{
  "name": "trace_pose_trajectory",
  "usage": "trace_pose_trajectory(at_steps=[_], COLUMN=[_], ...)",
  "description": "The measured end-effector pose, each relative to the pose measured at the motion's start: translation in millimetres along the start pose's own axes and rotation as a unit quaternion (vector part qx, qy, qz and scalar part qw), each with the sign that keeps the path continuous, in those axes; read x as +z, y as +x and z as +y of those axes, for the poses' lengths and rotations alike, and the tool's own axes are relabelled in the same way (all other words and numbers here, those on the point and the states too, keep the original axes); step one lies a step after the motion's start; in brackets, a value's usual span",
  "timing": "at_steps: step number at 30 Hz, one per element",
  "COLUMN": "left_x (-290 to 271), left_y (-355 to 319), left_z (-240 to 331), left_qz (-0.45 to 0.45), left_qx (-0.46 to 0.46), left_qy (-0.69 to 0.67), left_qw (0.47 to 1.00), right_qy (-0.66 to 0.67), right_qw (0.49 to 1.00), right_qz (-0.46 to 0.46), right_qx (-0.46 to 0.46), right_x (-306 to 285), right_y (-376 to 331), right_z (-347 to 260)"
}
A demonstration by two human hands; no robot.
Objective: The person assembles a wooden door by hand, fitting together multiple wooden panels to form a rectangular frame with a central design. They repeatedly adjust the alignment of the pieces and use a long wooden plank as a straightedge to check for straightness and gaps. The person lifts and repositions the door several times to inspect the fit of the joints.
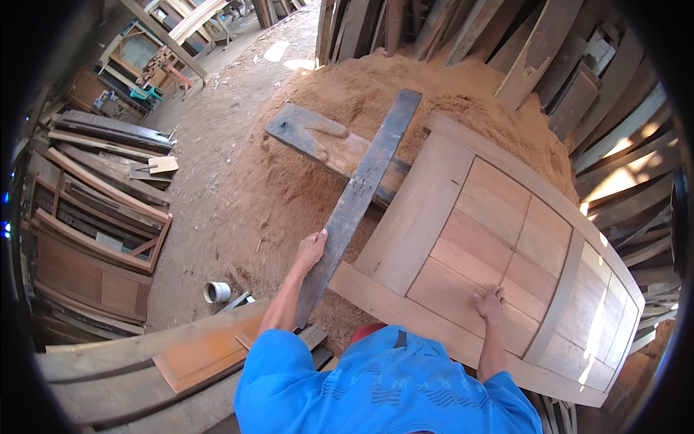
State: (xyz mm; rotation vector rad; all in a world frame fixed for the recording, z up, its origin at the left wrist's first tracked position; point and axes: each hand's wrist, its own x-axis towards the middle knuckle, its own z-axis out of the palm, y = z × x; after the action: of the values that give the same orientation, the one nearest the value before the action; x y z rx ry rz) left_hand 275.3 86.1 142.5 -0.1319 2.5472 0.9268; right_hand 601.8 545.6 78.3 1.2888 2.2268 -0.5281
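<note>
A large wooden panelled door (426,217) lies in front of me and to the right, its pale frame set around reddish-brown panels. My right hand (490,304) rests on one of its lower panels, fingers curled together; whether something small is pinched in them is too small to tell. To the left of the door, a long dark weathered plank (369,173) runs away from me. My left hand (311,248) is closed on the plank's left edge, near its closer end. Under the plank's far half, a worn board (303,134) with a forked raised shape lies crosswise.
A heap of sawdust (354,90) spreads behind the door. Tall boards (538,54) lean at the back right. Door frames and panels (94,278) are stacked on the left. A white bucket (217,292) stands near an orange-brown panel (206,354) lying on planks.
</note>
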Motion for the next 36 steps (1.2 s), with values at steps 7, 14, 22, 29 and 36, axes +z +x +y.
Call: trace_pose_trajectory(at_steps=[7, 14, 22, 29, 36], left_x=[19, 59, 72, 94, 150], left_y=[94, 149, 164, 161, 194], left_z=[9, 7, 23, 118, 145], left_qz=[-0.065, -0.081, -0.111, 0.035, 0.051], left_qx=[-0.007, 0.021, -0.074, 0.143, 0.129], left_qy=[-0.019, 0.028, 0.120, 0.198, 0.213], left_qw=[0.998, 0.996, 0.984, 0.969, 0.967], right_qy=[0.000, -0.005, 0.018, 0.016, 0.046], right_qw=[1.000, 0.999, 1.000, 0.999, 0.998], right_qz=[-0.018, -0.019, -0.013, -0.020, -0.008], right_qx=[0.022, 0.043, 0.015, 0.024, 0.043], right_x=[3, 6, 21, 25, 13], right_y=[13, 18, 25, 28, 20], right_z=[-11, -23, -8, -7, -20])
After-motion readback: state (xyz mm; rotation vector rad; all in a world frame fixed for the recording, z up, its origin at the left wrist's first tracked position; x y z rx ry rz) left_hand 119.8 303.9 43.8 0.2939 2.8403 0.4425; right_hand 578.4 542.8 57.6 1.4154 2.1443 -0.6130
